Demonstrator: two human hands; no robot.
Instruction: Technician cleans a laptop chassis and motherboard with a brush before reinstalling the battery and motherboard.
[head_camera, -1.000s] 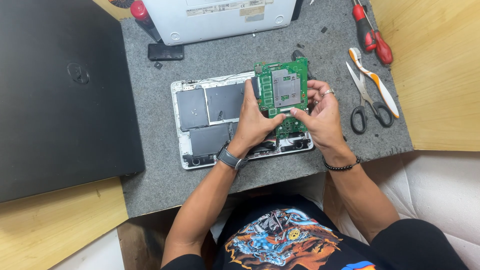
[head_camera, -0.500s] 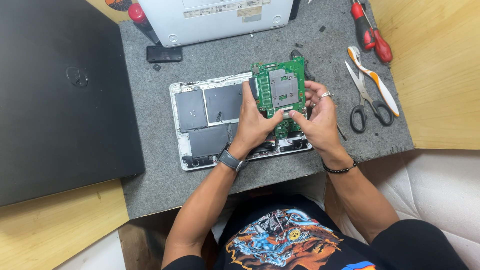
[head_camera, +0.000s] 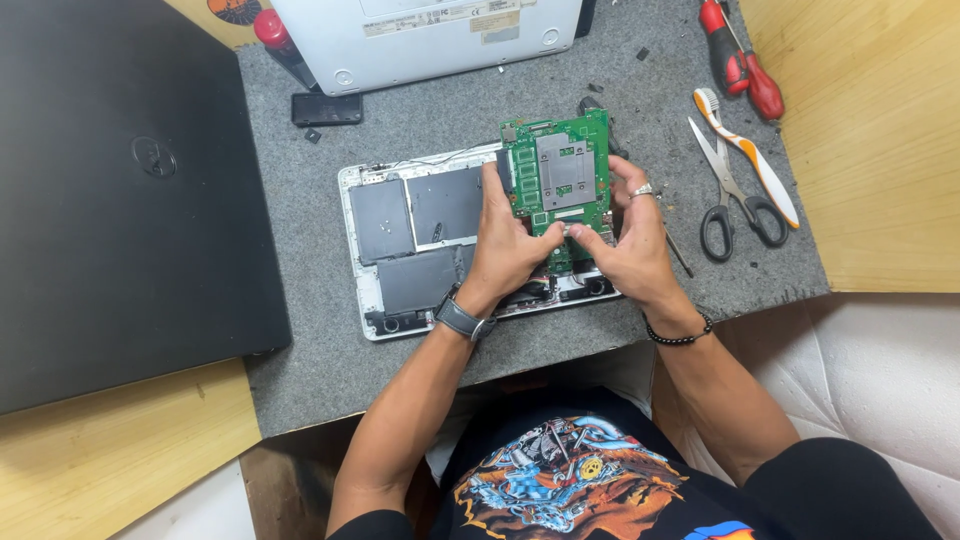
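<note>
Two hands on one bare board, held above the open chassis.
Left hand (head_camera: 510, 240) pinches the green circuit board (head_camera: 558, 175) by its left edge; right hand (head_camera: 625, 245) pinches the lower right edge, thumbs pressed near the bottom connector. Board sits tilted over the right half of the open laptop base (head_camera: 400, 235), mid-mat (head_camera: 450, 110). Risks, as I judge them: fingers on components mean static or a bent part; if a cable underneath is attached (can't tell), pulling up tears it. Scissors (head_camera: 735, 195) and red screwdrivers (head_camera: 740, 55) lie near the mat's right edge, so an elbow snag is possible.
</note>
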